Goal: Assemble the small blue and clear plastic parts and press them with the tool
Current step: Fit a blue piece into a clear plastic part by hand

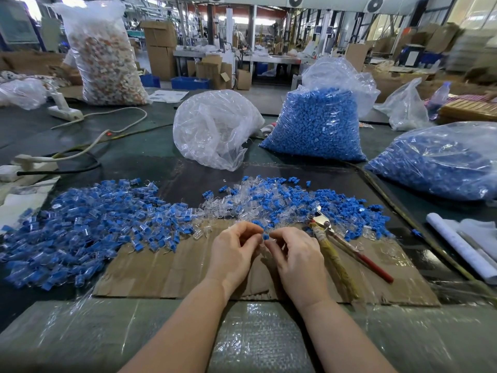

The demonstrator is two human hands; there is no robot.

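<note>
My left hand (234, 251) and my right hand (293, 254) meet over the cardboard sheet (172, 267), fingertips curled toward each other. Between them sits a small blue part (266, 236), pinched by my right fingers; a clear part seems to be held by my left fingers, though it is hard to make out. The pressing tool (338, 246), pliers with a red handle and a tape-wrapped one, lies just right of my right hand. A pile of assembled blue-and-clear pieces (88, 227) spreads on the left. Loose blue and clear parts (282, 203) lie beyond my hands.
A clear bag of clear parts (215, 127) and two bags of blue parts (320, 125) (441, 162) stand behind the piles. Power strips and cables (80, 154) lie at left. Rolled paper (462, 249) lies at right. Bubble wrap covers the near table edge (242, 337).
</note>
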